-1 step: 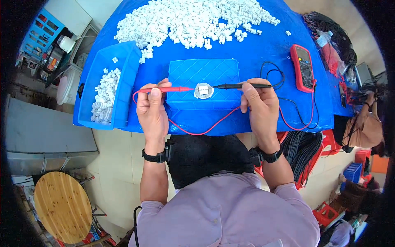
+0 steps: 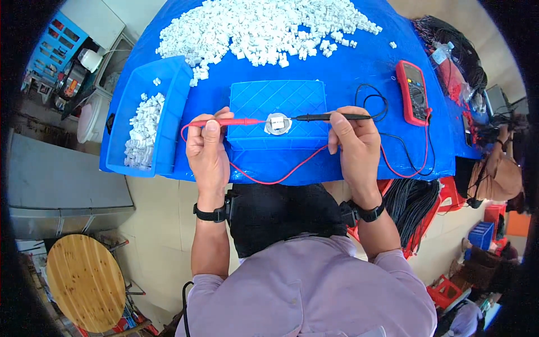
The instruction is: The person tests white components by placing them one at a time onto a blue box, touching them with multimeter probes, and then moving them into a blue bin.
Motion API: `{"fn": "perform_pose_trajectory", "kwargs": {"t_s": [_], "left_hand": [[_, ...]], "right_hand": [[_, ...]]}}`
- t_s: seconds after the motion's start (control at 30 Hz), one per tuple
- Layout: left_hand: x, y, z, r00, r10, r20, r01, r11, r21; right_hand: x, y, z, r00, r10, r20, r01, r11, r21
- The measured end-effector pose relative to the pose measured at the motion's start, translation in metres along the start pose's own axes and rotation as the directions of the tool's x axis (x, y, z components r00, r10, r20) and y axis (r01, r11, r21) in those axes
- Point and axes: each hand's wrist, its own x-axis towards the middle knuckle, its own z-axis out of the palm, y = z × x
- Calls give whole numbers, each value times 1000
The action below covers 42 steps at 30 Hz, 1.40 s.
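Observation:
My left hand [image 2: 206,147] is closed around a red test probe [image 2: 230,122], its tip pointing right. In my right hand [image 2: 357,143] is a black test probe [image 2: 317,117], pointing left. Between the two tips a small white connector [image 2: 278,122] sits on a pale round patch [image 2: 270,130]. That patch lies on a blue plastic box [image 2: 278,92] in front of me. The tips come up to opposite ends of the connector; whether both touch metal is too small to tell. Leads run to a red multimeter [image 2: 412,92] at the right; its display is unreadable.
A large pile of white connectors [image 2: 258,33] covers the far part of the blue table [image 2: 210,92]. At the left stands a blue bin [image 2: 118,143] partly filled with connectors. Bundled black cables [image 2: 414,205] lie in a red crate below right. Another person [image 2: 497,174] is at far right.

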Motion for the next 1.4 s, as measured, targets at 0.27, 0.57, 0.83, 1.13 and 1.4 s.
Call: {"fn": "perform_pose_trajectory", "kwargs": {"t_s": [0.27, 0.57, 0.83, 1.13, 1.4], "left_hand": [[-1, 1, 3, 1000, -12, -22, 13, 1000, 27], [-3, 1, 2, 999, -17, -46, 18, 999, 34], [-3, 0, 0, 999, 4, -37, -2, 999, 42], [-4, 1, 3, 999, 6, -38, -4, 998, 56], [-5, 2, 1, 998, -12, -66, 10, 1000, -30]], "right_hand": [[1, 2, 1, 1000, 11, 9, -12, 1000, 25], [0, 2, -1, 1000, 6, 25, -7, 1000, 26], [-1, 1, 1, 999, -13, 36, 14, 999, -44], [-3, -1, 3, 997, -37, 68, 41, 998, -56], [-3, 1, 3, 1000, -8, -15, 10, 991, 136]]}}
